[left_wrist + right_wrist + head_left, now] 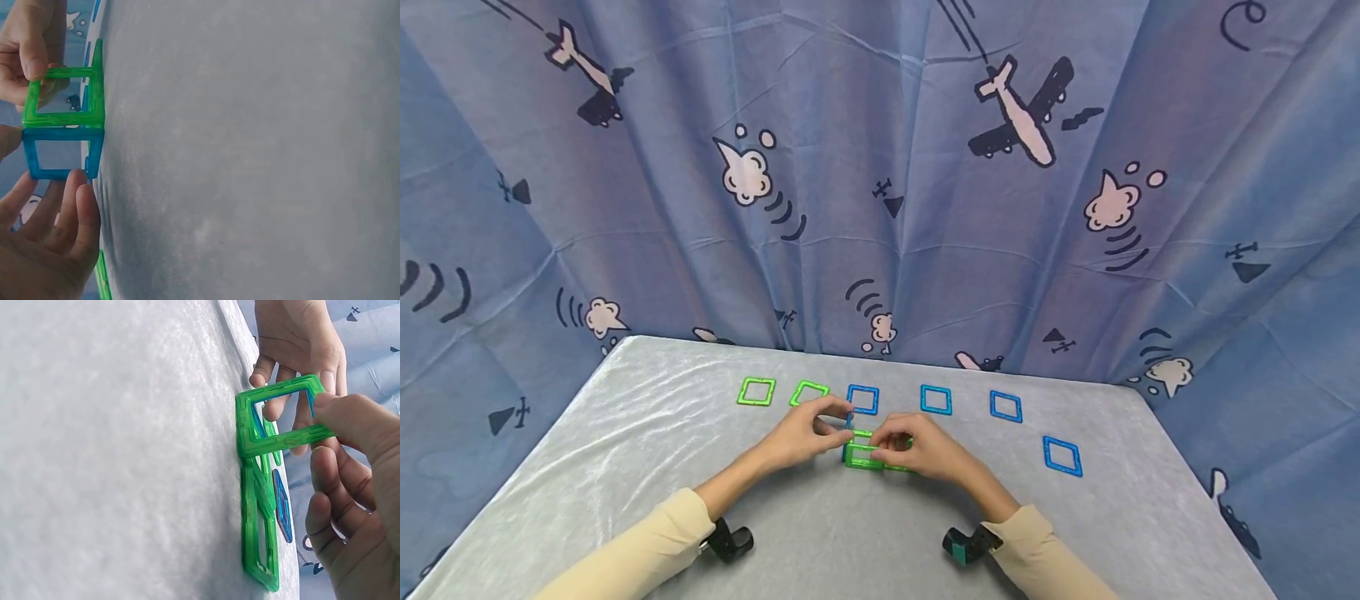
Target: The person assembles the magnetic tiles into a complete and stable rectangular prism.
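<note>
In the left wrist view, a blue square magnetic tile [62, 134] stands on edge. My left hand [808, 429] holds it between thumb and fingers. Against its edge, a green square tile [65, 119] stands upright at what looks like a corner. My right hand [921, 446] pinches this green tile's upper edge between thumb and fingers, seen close in the right wrist view. A further green tile [250, 531] lies flat on the table beside the upright ones, below my right hand. More green frame shows behind the front tile, partly hidden.
Blue tiles lie flat behind and to the right, among them one beyond the hands [877, 401] and one at far right [1046, 452]. Two green tiles lie at back left, one of them [754, 404] outermost. A grey cloth covers the table [805, 542]; a patterned curtain [850, 208] hangs behind.
</note>
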The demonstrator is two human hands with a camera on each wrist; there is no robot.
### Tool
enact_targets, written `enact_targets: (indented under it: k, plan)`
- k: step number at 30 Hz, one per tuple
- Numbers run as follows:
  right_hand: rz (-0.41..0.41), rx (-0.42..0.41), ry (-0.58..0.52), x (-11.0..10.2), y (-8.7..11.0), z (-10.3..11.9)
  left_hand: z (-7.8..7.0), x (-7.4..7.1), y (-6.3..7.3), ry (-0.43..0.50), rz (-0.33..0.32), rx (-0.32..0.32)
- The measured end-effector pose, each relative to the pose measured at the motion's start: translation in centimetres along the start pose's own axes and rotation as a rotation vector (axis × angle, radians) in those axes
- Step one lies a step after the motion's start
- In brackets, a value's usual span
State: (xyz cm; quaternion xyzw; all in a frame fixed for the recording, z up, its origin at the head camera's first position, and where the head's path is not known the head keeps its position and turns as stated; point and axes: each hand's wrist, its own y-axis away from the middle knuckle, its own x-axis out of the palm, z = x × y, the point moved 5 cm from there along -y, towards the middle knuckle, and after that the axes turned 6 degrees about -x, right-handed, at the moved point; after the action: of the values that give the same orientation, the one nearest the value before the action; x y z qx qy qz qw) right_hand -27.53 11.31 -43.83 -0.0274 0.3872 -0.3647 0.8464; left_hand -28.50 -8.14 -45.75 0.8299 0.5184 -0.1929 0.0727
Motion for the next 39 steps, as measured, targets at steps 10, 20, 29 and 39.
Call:
enact_targets:
  k: [10,20,29,39]
  plan:
    - [-0.003,-0.019,-0.008,-0.12,0.08,-0.08,-0.13,0.05,0.14,-0.005,-0.011,0.003]
    - [-0.007,0.002,-0.007,-0.08,0.13,-0.26,-0.21,0.06,0.11,-0.005,-0.016,-0.001]
    - [-0.012,-0.019,0.002,-0.02,0.2,-0.02,-0.16,0.14,0.1,-0.02,-0.016,0.007]
    - [-0.015,-0.029,-0.005,0.02,0.14,-0.05,-0.15,0.12,0.09,-0.017,-0.021,0.002]
